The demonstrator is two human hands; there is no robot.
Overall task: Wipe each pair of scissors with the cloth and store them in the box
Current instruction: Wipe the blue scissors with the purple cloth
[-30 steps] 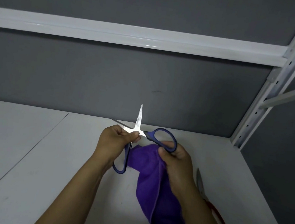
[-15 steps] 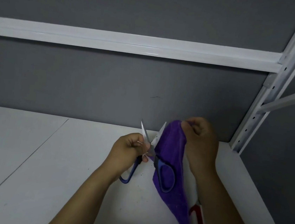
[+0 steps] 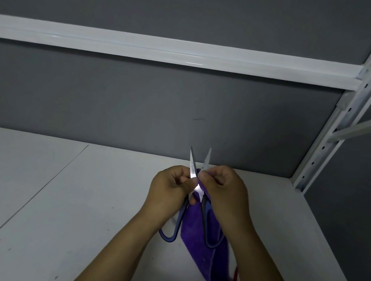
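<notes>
Head view: both hands meet just above a white shelf surface (image 3: pixel 79 209), working on one pair of blue-handled scissors (image 3: pixel 199 190). The left hand (image 3: pixel 169 189) is curled round the scissors beside the pivot, thumb and fingers closed on the metal at the base of the left blade. The right hand (image 3: pixel 222 190) pinches a purple cloth (image 3: pixel 199 253) against the base of the right blade, fingers folded tight on the fabric. The blades stand apart in a narrow V that rises above both fists, tips pointing away from the person. Below the grip the two handle loops hang down: the left loop hangs under the left wrist, while the right loop lies in front of the cloth. From the right hand the cloth drapes down along the right forearm. Under its lower end, beside that forearm, a strip of red handle (image 3: pixel 236 276) shows on the shelf; the rest of that tool is hidden. Behind the hands are a grey back panel (image 3: pixel 138 100), a white rail (image 3: pixel 167 49) and a perforated white upright (image 3: pixel 345 112).
</notes>
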